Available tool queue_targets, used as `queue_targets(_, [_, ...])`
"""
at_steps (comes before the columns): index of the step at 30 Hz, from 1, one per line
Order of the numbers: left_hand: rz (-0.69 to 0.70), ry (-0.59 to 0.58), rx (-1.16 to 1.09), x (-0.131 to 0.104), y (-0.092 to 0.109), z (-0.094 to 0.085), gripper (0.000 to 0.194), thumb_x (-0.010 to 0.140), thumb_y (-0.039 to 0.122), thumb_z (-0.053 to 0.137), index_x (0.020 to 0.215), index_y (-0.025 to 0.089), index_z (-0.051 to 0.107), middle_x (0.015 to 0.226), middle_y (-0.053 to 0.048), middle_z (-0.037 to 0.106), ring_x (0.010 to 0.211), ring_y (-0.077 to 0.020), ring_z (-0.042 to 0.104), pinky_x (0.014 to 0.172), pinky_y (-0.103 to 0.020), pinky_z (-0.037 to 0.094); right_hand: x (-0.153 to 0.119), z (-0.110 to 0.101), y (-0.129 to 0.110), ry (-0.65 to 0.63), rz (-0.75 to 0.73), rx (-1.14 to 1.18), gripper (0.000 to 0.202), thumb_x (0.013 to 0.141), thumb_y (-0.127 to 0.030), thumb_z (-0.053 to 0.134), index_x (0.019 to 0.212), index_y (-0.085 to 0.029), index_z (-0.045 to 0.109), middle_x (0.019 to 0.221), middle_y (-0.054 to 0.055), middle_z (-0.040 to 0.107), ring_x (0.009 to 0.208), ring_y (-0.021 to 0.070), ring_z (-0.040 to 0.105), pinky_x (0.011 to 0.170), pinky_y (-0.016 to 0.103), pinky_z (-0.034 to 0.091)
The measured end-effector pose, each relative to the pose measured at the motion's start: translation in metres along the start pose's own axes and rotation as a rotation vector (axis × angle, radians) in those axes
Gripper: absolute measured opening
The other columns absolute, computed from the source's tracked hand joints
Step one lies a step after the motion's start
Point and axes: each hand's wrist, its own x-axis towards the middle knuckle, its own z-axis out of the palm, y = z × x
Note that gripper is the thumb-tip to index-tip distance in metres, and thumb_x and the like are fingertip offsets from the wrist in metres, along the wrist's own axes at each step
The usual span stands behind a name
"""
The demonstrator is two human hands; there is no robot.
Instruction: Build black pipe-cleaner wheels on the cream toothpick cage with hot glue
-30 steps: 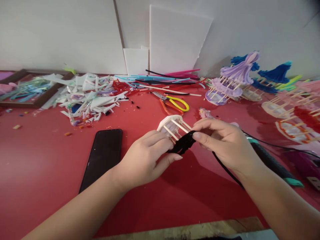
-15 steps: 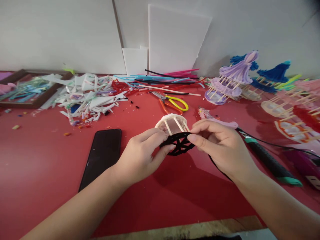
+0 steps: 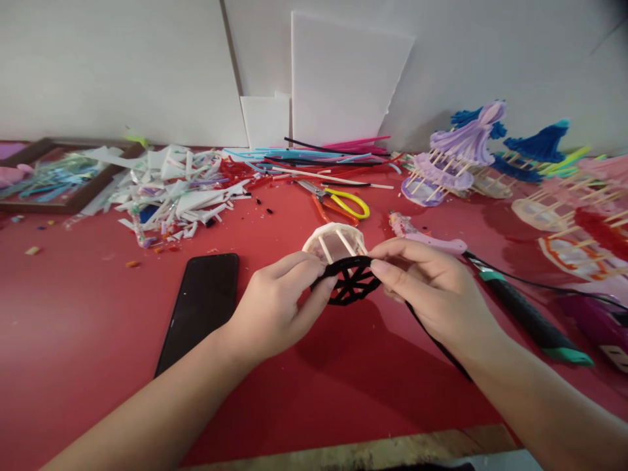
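Between my hands is a small carousel-like frame [image 3: 328, 235], with a cream disc at the far end, pale sticks and a black spoked wheel of fuzzy pipe cleaner [image 3: 352, 282] facing me. My left hand [image 3: 282, 304] pinches the wheel's left rim between thumb and fingers. At the right rim, my right hand [image 3: 429, 288] is closed with thumb and forefinger on the black pipe cleaner. A loose black length [image 3: 436, 343] trails from under my right hand toward the wrist. My fingers hide part of the sticks and rim.
A black phone [image 3: 199, 307] lies left of my hands. Yellow-and-orange scissors [image 3: 346, 201] rest beyond the frame, with pipe cleaners [image 3: 318, 156] behind. White scraps [image 3: 171, 186] are heaped at left. A glue gun [image 3: 432, 242], a black-green tool [image 3: 540, 320] and finished carousels [image 3: 464, 147] sit at right.
The frame has tilted slightly, so the black wheel's spokes show more openly. My right hand has shifted a little, and the trailing black length now reaches farther down beside my right wrist.
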Motion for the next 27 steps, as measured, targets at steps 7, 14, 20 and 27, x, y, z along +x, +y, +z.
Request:
queue_targets(7, [-0.008,-0.023,-0.050,0.000,0.000,-0.002,0.013,0.093,0.015,0.051,0.082,0.013,0.059,0.081,-0.007,0.067,0.071,-0.0133,0.064,0.063,-0.023,0.050,-0.003,0.003,0.003,0.038,0.047,-0.043,0.010,0.081,-0.029,0.067,0.087,-0.021,0.068,0.068,-0.003,0.064,0.052,0.0065,0.053,0.046,0.018,0.042])
queue_targets(14, [0.038,0.014,-0.009,0.000,-0.002,0.001,0.010,0.091,0.015,0.053,0.082,0.014,0.058,0.081,-0.008,0.066,0.078,-0.0162,0.064,0.071,-0.026,0.052,-0.008,0.005,0.004,0.086,-0.183,-0.215,0.005,0.087,-0.020,0.061,0.089,-0.023,0.064,0.075,-0.004,0.068,0.059,0.0061,0.058,0.051,0.016,0.045])
queue_targets(20, [-0.009,0.110,0.015,0.003,0.002,-0.001,0.021,0.083,0.018,0.064,0.102,0.010,0.057,0.094,-0.011,0.064,0.090,-0.0175,0.061,0.082,-0.029,0.053,-0.010,0.005,0.006,0.092,-0.330,-0.362,0.006,0.088,-0.018,0.060,0.090,-0.023,0.062,0.077,-0.005,0.064,0.052,0.0039,0.048,0.050,0.018,0.042])
queue_targets(27, [0.026,0.085,-0.096,0.003,0.001,-0.002,0.010,0.084,0.018,0.066,0.094,0.014,0.066,0.091,-0.007,0.067,0.089,-0.0141,0.064,0.082,-0.025,0.053,-0.011,0.005,0.002,0.024,-0.480,-0.422,0.008,0.088,-0.013,0.058,0.090,-0.020,0.061,0.081,0.001,0.067,0.071,0.0109,0.063,0.061,0.022,0.050])
